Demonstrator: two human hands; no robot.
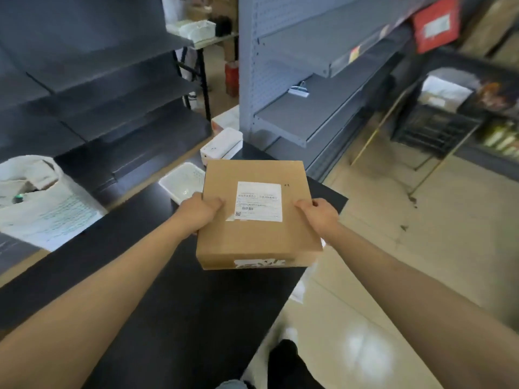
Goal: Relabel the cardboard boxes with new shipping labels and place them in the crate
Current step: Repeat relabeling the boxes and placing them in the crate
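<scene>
Both hands, left (200,209) and right (320,213), clamp the cardboard box (257,217) by its sides, thumbs on top; I should keep it level, label (259,201) up.

One head-worn wide-angle view looks forward and down, close over the black table (174,290) toward shelving (323,113).

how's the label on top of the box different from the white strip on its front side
The label on top of the box is a whole, flat rectangle with printed text and codes, though one lower corner looks lifted. The white strip on the front side is low, ragged and torn, with nothing readable. The label is also bigger than the strip. Both are white paper stuck on brown cardboard.
</scene>
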